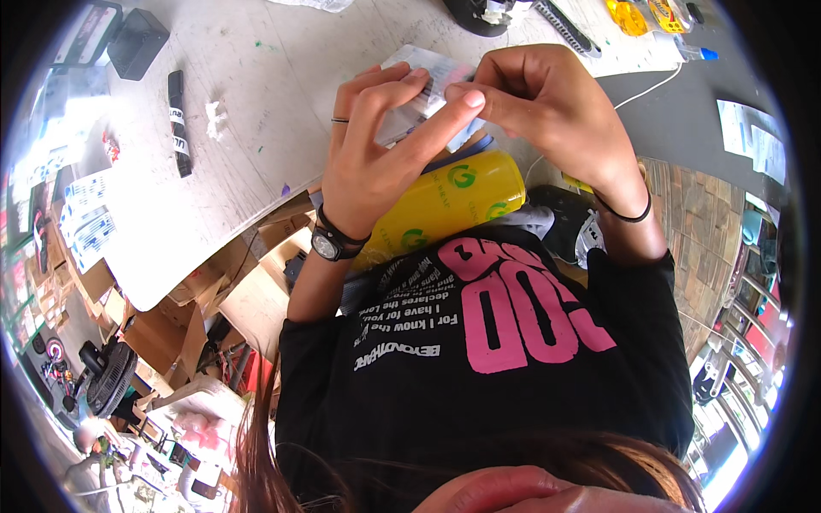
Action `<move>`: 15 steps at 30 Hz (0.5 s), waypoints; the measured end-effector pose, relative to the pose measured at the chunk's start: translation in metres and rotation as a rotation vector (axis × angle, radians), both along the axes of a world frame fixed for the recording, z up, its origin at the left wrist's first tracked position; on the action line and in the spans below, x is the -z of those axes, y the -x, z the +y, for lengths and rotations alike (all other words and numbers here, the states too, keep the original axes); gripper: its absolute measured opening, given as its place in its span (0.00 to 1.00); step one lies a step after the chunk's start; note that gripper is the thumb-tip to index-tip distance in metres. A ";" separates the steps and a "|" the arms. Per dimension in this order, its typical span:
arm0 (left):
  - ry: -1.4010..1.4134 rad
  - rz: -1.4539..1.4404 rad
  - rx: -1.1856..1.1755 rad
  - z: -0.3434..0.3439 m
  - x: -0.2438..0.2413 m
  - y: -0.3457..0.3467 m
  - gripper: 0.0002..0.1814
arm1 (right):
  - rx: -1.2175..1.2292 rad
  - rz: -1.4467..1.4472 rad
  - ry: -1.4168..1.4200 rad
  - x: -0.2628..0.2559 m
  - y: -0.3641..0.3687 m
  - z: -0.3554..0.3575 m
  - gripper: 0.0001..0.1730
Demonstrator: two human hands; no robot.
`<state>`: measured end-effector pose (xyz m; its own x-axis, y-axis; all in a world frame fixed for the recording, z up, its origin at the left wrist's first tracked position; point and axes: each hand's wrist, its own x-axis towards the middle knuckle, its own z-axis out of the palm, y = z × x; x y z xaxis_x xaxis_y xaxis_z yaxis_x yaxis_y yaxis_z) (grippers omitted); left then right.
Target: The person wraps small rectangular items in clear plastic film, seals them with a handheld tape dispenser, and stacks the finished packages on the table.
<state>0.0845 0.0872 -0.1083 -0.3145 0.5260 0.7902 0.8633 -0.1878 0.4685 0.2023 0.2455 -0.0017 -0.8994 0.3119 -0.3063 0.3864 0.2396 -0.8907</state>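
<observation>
A small flat packet in clear plastic (414, 118) is before me at the table's edge, between my hands. My left hand (375, 138), with a ring and a black wristwatch, has its fingers curled over one side of the packet and its thumb stretched across to the other. At that thumb's tip, my right hand (545, 112) pinches thumb and forefinger together at the packet's right edge; the exact spot gripped is hidden. Under both hands, a yellow roll of cling wrap (455, 199) lies across the table's edge, against my black shirt.
On the white table (269, 128) lie a black strip with white labels (179, 125), a scrap of white paper (215, 120) and a dark box (138, 45). A box cutter (567, 29) and a bottle of yellow liquid (632, 16) sit at the far right. Cardboard boxes (167, 333) stand below left.
</observation>
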 end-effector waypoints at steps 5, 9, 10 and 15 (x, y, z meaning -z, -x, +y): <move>-0.022 -0.138 0.018 -0.001 -0.002 0.002 0.38 | 0.035 -0.118 -0.274 -0.006 0.008 -0.010 0.28; 0.097 -0.156 -0.048 -0.006 -0.008 0.004 0.37 | 0.109 -0.213 -0.333 -0.011 0.011 -0.019 0.37; 0.093 -0.190 -0.032 -0.007 -0.008 0.005 0.37 | 0.091 -0.230 -0.386 -0.009 0.012 -0.016 0.37; 0.041 -0.382 0.054 -0.004 0.002 0.005 0.35 | 0.106 -0.107 -0.477 0.017 0.007 -0.011 0.37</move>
<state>0.0791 0.0830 -0.1100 -0.5532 0.5784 0.5996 0.6147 -0.2024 0.7624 0.1950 0.2344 -0.0182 -0.8265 0.5277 -0.1962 0.5139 0.5650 -0.6455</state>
